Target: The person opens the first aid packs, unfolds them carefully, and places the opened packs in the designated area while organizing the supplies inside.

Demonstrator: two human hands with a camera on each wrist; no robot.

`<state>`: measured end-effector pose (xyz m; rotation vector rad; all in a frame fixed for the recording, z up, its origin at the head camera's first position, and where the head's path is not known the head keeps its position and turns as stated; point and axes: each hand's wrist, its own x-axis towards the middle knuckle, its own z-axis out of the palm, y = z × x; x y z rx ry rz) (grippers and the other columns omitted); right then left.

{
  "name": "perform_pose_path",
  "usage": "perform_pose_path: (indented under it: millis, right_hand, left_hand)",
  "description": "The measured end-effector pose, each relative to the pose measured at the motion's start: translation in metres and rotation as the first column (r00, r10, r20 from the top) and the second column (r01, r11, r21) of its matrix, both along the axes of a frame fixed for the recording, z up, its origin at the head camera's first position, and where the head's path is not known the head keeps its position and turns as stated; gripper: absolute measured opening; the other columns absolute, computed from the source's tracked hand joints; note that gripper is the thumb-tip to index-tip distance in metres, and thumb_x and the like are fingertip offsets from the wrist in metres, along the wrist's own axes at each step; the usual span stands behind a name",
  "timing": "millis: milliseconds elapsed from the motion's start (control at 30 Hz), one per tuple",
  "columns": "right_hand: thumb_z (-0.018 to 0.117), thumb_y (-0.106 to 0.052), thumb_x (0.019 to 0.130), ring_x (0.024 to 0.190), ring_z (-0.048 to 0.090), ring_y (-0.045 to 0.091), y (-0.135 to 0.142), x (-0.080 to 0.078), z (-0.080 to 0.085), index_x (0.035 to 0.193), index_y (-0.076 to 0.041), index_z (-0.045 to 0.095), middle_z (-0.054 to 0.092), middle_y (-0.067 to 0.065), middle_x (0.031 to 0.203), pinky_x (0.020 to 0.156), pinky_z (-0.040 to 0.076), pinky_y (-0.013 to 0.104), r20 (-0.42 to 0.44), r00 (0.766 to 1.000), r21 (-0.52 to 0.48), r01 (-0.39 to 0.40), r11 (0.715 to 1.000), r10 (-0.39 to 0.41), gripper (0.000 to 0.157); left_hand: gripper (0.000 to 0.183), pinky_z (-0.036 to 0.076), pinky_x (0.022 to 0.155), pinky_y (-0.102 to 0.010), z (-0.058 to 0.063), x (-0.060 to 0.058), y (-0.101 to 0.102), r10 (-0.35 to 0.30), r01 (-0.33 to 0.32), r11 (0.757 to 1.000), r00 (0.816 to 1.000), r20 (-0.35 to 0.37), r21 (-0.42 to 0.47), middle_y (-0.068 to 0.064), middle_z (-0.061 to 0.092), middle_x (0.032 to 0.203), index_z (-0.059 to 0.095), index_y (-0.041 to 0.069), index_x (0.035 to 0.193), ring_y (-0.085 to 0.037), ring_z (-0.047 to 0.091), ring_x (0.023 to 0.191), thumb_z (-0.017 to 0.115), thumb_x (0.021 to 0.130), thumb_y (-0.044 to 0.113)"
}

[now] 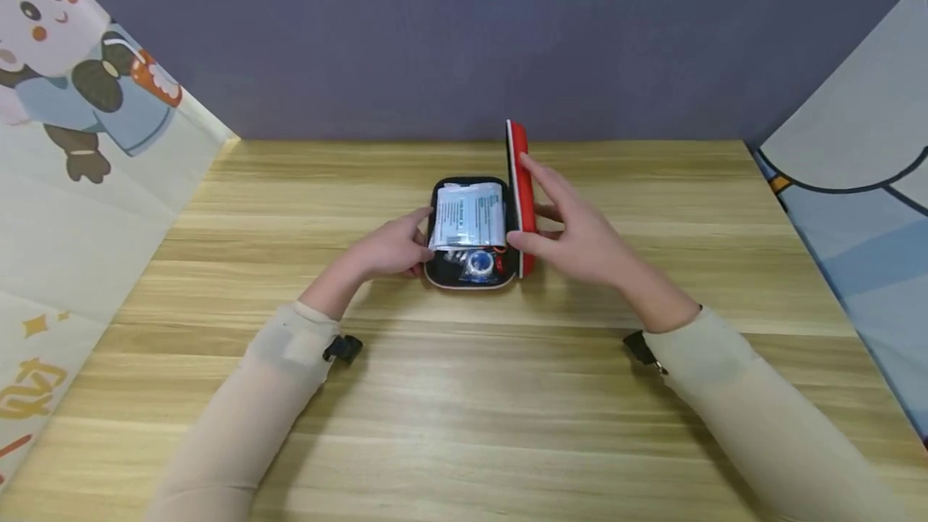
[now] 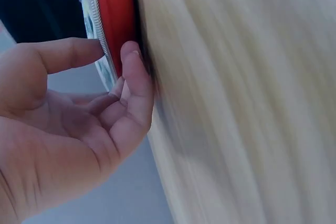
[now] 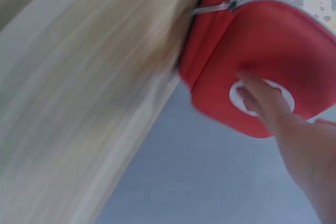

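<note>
A small red zippered first-aid case lies unfolded on the table, its red lid standing upright on the right side. Inside are a white printed packet and, nearer me, a clear bag with a round blue-and-white item. My left hand grips the case's left edge, thumb on the zipper rim and fingers against the red side. With my right hand I hold the lid, thumb at its near edge and fingers on the outer face, which bears a white circle.
The wood-grain table extends around the case. A dark blue-grey panel rises behind it, and cartoon-printed panels flank both sides. A metal zipper pull sticks out from the case.
</note>
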<state>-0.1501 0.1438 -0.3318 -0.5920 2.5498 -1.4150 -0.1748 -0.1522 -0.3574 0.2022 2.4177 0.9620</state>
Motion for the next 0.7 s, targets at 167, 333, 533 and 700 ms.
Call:
perform_pose_path:
  millis: [167,333,533,700]
  right_hand:
    - [0.074,-0.021,0.099,0.14,0.059,0.037,0.023,0.001,-0.005,0.168,-0.039,0.027,0.029,-0.002,0.175,0.113,0.053,0.055,-0.058,0.998,-0.006,0.014,1.0,-0.014,0.085]
    - [0.074,-0.027,0.1,0.144,0.056,0.039,0.046,0.001,-0.007,0.17,-0.031,0.024,0.031,0.005,0.175,0.119,0.047,0.058,-0.104,0.994,0.129,0.028,0.991,-0.015,0.086]
    - [0.074,-0.049,0.098,0.154,0.042,0.043,0.069,-0.002,-0.005,0.172,-0.024,0.015,0.029,0.014,0.176,0.123,0.036,0.067,-0.099,0.994,0.371,0.005,0.929,0.034,0.099]
    - [0.073,-0.058,0.096,0.157,0.036,0.047,0.078,-0.007,-0.014,0.173,-0.017,0.005,0.025,0.021,0.175,0.124,0.034,0.067,-0.029,0.995,0.472,-0.071,0.879,0.096,0.11]
  left_hand:
    - [0.089,0.064,0.078,-0.033,0.001,-0.002,-0.018,-0.016,0.016,1.0,1.0,0.005,-0.024,-0.022,0.067,0.121,0.006,0.004,0.171,-0.021,0.07,0.083,0.062,0.102,0.006]
    - [0.094,0.061,0.079,-0.031,0.001,-0.003,-0.031,-0.066,0.065,0.998,0.997,0.036,0.023,-0.017,0.065,0.115,0.001,0.006,0.171,-0.021,0.067,0.085,0.065,0.104,0.013]
    - [0.126,0.056,0.106,-0.044,0.002,-0.004,-0.037,-0.153,0.141,0.984,0.982,0.108,0.104,-0.021,0.058,0.14,-0.018,0.014,0.169,-0.03,0.065,0.118,0.082,0.095,0.028]
    - [0.143,0.01,0.137,-0.048,-0.001,-0.006,-0.033,-0.197,0.19,0.979,0.976,0.094,0.079,-0.021,-0.002,0.179,-0.026,0.015,0.166,-0.033,0.009,0.167,0.091,0.085,0.031]
